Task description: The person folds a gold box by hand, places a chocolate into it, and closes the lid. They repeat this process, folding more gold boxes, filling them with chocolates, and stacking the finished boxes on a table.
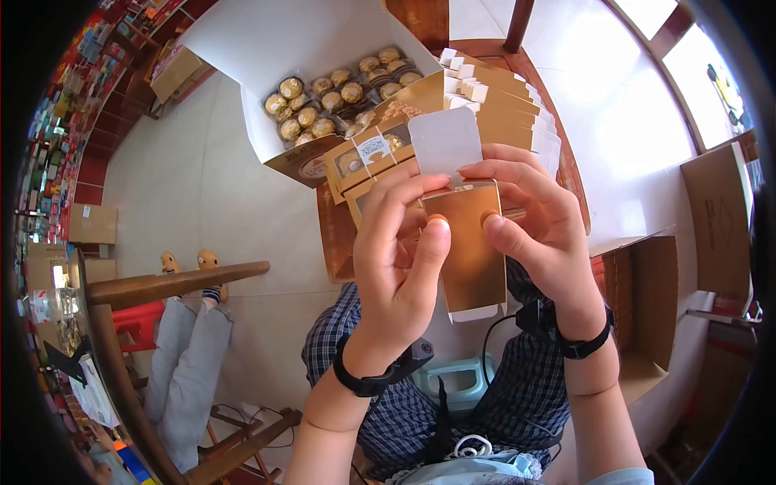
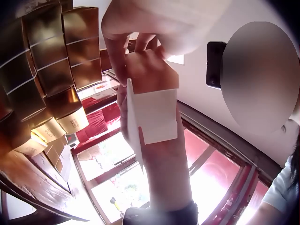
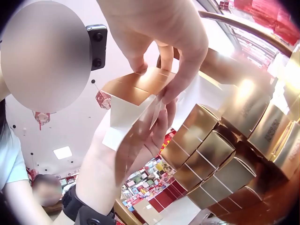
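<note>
Both hands hold a small gold cardboard box (image 1: pixel 469 259) upright over the lap. My left hand (image 1: pixel 398 250) grips its left side, thumb on the front face and fingertips at the top edge. On the other side my right hand (image 1: pixel 550 214) does the same, its index finger at the top edge. A white flap (image 1: pixel 446 141) stands up behind the top, and small white flaps stick out at the bottom. In the left wrist view a white end flap (image 2: pixel 159 115) hangs out from the gold box (image 2: pixel 152 75). The right wrist view shows the gold box (image 3: pixel 133 89) pinched by fingers.
Beyond the hands, a large open carton (image 1: pixel 252 121) holds gold-wrapped chocolates (image 1: pixel 307 117). Filled, windowed boxes (image 1: pixel 343 166) and a row of gold boxes (image 1: pixel 509 105) lie on a wooden seat (image 1: pixel 572 190). An open cardboard box (image 1: pixel 651 303) stands right; another person's legs (image 1: pixel 190 364) are left.
</note>
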The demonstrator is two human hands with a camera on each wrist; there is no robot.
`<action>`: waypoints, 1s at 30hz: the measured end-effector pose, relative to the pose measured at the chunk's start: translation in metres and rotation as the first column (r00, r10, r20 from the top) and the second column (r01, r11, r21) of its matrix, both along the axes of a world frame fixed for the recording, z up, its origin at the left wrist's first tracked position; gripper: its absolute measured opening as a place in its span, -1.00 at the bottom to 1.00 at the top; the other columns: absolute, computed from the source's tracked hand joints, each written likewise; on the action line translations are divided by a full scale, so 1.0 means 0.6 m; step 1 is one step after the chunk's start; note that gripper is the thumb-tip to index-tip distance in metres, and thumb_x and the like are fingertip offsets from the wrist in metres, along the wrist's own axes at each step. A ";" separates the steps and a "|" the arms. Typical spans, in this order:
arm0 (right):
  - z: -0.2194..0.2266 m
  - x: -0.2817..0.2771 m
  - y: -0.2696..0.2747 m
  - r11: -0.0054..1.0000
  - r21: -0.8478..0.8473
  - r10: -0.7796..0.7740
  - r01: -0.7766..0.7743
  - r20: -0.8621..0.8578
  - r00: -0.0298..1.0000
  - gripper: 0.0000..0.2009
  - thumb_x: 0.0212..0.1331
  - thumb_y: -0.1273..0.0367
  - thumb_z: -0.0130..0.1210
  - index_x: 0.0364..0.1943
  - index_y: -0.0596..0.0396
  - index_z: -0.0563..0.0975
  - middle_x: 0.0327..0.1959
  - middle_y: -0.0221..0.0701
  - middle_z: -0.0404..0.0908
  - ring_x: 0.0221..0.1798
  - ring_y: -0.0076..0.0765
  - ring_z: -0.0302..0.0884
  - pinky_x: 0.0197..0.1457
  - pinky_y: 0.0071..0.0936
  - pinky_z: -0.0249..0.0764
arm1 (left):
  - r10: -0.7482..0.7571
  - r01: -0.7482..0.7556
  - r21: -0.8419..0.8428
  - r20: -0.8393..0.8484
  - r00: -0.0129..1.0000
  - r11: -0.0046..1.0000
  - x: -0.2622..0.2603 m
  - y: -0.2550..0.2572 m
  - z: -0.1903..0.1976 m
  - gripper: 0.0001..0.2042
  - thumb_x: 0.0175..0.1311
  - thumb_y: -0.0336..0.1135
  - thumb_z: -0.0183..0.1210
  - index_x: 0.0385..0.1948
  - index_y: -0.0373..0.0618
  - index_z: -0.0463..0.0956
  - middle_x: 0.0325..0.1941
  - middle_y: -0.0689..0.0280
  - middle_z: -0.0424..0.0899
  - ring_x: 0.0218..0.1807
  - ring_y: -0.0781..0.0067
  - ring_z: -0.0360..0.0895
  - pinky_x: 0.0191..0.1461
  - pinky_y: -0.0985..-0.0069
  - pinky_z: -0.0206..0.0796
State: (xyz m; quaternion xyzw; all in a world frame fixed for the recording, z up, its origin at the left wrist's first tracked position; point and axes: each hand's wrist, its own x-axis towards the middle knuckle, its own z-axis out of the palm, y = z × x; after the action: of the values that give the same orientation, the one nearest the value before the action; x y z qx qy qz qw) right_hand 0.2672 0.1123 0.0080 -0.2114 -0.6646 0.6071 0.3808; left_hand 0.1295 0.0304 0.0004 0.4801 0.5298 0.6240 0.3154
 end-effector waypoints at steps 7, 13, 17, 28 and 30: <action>0.008 -0.003 -0.006 0.987 -0.156 -0.052 0.041 -0.070 0.996 -0.67 0.03 0.47 0.16 -0.07 0.18 0.42 0.00 -0.39 0.39 -0.20 -0.65 0.36 -0.41 -0.80 0.42 | 0.055 -0.064 0.044 0.181 0.982 0.997 0.014 0.000 0.006 -0.68 0.25 -0.35 0.00 0.01 -0.26 0.31 0.10 0.21 0.34 -0.34 0.74 0.40 -0.30 0.81 0.21; -0.003 0.005 0.002 0.996 -0.087 0.023 -0.027 -0.039 0.999 -0.69 0.04 0.49 0.14 -0.08 0.20 0.42 -0.07 -0.43 0.44 -0.24 -0.67 0.36 -0.40 -0.80 0.42 | -0.001 -0.002 0.024 0.138 0.990 1.000 0.004 -0.002 -0.004 -0.71 0.25 -0.38 0.02 -0.02 -0.23 0.31 0.03 0.22 0.45 -0.48 0.85 0.26 -0.42 0.84 0.11; -0.001 0.004 0.002 0.995 -0.099 0.025 -0.029 -0.042 0.999 -0.70 0.05 0.48 0.14 -0.09 0.20 0.42 -0.08 -0.43 0.44 -0.24 -0.67 0.37 -0.39 -0.79 0.41 | -0.027 0.022 0.035 0.142 0.990 0.999 0.001 -0.001 -0.003 -0.77 0.22 -0.44 0.04 -0.09 -0.22 0.35 -0.06 0.27 0.43 -0.29 0.62 0.50 -0.36 0.79 0.36; 0.013 0.018 0.011 0.964 -0.266 0.026 -0.018 0.029 0.999 -0.81 0.09 0.44 0.13 -0.22 0.18 0.45 -0.26 -0.47 0.53 -0.30 -0.71 0.42 -0.34 -0.73 0.44 | 0.008 -0.007 0.077 -0.016 1.000 0.997 0.015 0.006 -0.010 -0.76 0.17 -0.38 0.12 -0.16 -0.23 0.37 -0.08 0.23 0.47 -0.27 0.53 0.58 -0.39 0.73 0.44; 0.008 0.017 0.011 0.974 -0.224 0.022 -0.013 0.036 0.999 -0.82 0.10 0.45 0.12 -0.23 0.18 0.45 -0.25 -0.46 0.53 -0.29 -0.71 0.43 -0.34 -0.73 0.44 | 0.014 -0.013 0.061 -0.008 1.000 0.998 0.015 0.005 -0.009 -0.76 0.17 -0.38 0.12 -0.16 -0.23 0.37 -0.08 0.23 0.48 -0.28 0.53 0.58 -0.39 0.73 0.44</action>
State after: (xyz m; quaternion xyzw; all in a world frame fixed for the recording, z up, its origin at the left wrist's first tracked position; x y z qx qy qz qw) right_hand 0.2775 0.1191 0.0127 -0.2587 -0.6010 0.6773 0.3362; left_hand 0.1386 0.0333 -0.0050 0.4886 0.5151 0.6399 0.2940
